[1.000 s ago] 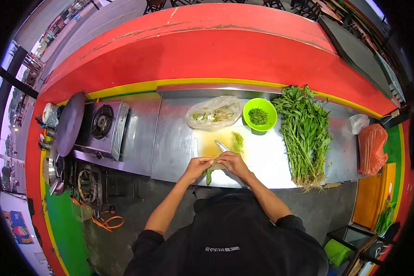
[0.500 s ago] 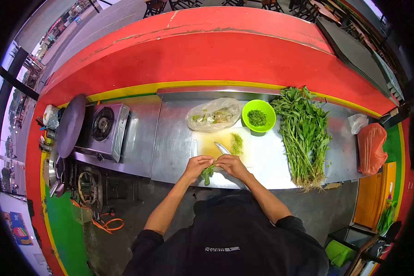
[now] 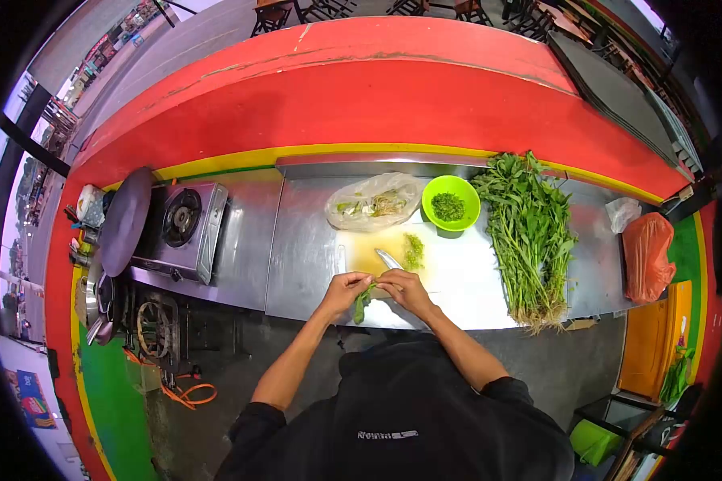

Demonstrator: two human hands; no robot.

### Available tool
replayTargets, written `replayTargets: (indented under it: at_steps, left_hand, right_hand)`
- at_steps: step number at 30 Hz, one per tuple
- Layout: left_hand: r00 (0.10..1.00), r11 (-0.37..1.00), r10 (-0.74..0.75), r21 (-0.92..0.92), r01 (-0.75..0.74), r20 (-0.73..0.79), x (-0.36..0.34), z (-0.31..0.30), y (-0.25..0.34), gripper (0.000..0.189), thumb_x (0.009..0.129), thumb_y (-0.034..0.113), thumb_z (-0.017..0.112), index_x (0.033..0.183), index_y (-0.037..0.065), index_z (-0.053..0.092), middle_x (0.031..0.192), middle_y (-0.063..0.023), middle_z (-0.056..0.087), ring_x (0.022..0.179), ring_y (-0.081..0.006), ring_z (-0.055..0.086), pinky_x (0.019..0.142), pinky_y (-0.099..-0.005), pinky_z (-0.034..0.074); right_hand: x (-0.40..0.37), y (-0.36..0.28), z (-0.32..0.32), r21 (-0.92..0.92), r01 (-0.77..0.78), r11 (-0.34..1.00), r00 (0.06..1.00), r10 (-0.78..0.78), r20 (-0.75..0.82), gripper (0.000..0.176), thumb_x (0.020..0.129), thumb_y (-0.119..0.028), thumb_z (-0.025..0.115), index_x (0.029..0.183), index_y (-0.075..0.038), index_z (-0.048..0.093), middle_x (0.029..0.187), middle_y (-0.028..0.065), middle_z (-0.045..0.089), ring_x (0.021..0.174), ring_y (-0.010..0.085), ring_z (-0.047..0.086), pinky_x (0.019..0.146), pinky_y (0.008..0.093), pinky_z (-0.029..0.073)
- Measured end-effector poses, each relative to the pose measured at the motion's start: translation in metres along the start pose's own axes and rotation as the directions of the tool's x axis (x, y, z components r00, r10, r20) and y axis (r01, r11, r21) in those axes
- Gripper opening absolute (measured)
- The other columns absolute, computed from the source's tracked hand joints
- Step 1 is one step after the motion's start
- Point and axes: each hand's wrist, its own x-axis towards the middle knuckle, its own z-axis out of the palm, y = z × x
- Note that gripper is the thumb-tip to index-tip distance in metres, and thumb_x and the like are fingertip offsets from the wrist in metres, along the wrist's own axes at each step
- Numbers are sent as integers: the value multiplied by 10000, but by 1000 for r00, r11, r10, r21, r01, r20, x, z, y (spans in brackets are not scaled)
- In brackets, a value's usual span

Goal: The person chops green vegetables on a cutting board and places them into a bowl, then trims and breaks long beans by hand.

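Observation:
My left hand point(image 3: 346, 292) pinches a small piece of leafy greens point(image 3: 362, 307), whose leaves hang down below the fingers over the counter's front edge. Close beside it, my right hand point(image 3: 404, 290) is closed on the upper end of the same greens, the fingertips of both hands almost meeting. Just beyond the right hand, a knife point(image 3: 389, 259) lies on the cutting board point(image 3: 363, 244), its handle hidden. A small heap of chopped pale-green pieces point(image 3: 413, 252) rests on the board's right side. Behind stands a lime-green bowl point(image 3: 475, 210) with finely chopped greens inside.
A clear plastic bag point(image 3: 373, 202) with vegetable scraps lies behind the board. A large rooted bunch of greens point(image 3: 529, 240) covers the counter at right, with an orange-red bag point(image 3: 648, 256) farther right. At left are a gas stove point(image 3: 200, 224) and a dark round pan point(image 3: 125, 220).
Both hands stay in nearly the same place, fingers shifting slightly on the greens. The hanging leaves have turned a little and look narrower. The view has tilted very slightly.

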Motion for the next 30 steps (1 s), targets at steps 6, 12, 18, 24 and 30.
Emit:
replayTargets:
  at_steps: [6, 12, 18, 24, 30]
  left_hand:
    - [995, 983, 100, 153, -100, 8, -8, 2, 0, 316, 976, 205, 723, 1209, -7, 718, 1106, -64, 739, 1011, -128, 669, 910, -274, 523]
    - [998, 995, 56, 83, -57, 16, -11, 1, 1, 303, 957, 182, 744, 1193, -7, 720, 1098, -71, 741, 1018, -134, 670, 925, -287, 527]
    - [999, 999, -12, 31, 11, 34, -13, -2, 2, 263, 985, 225, 715, 1133, 8, 731, 1037, -39, 735, 970, -97, 658, 882, -269, 524]
    - [998, 998, -64, -15, 64, 4, -7, -5, -7, 238, 991, 208, 704, 1120, 8, 701, 1031, -28, 720, 951, -93, 652, 864, -254, 519]
    - [998, 985, -24, -173, 13, -63, 2, -24, -14, 257, 1012, 247, 668, 1153, 32, 672, 1037, -67, 733, 957, -145, 699, 858, -286, 527]
  right_hand:
    - [-1, 0, 1, 5, 6, 1000, 1000, -5, -11, 160, 872, -18, 759, 1030, -6, 743, 951, 142, 729, 828, 288, 719, 737, 366, 576]
    - [-1, -5, -2, -24, 22, 999, 1000, -22, 9, 139, 855, -2, 769, 992, 8, 747, 952, 139, 740, 859, 280, 728, 760, 350, 583]
    - [-2, -2, -1, -7, 38, 999, 999, -38, 34, 123, 867, -4, 756, 988, 12, 743, 924, 131, 725, 839, 280, 718, 732, 351, 573]
    - [-2, -8, -4, -20, 53, 998, 996, -51, 67, 113, 885, 0, 735, 996, 21, 731, 932, 135, 723, 828, 293, 708, 731, 367, 567]
    - [-3, -7, -4, -12, 24, 1000, 995, -22, 101, 125, 904, -49, 714, 1011, 11, 734, 960, 150, 722, 863, 324, 702, 771, 394, 558]
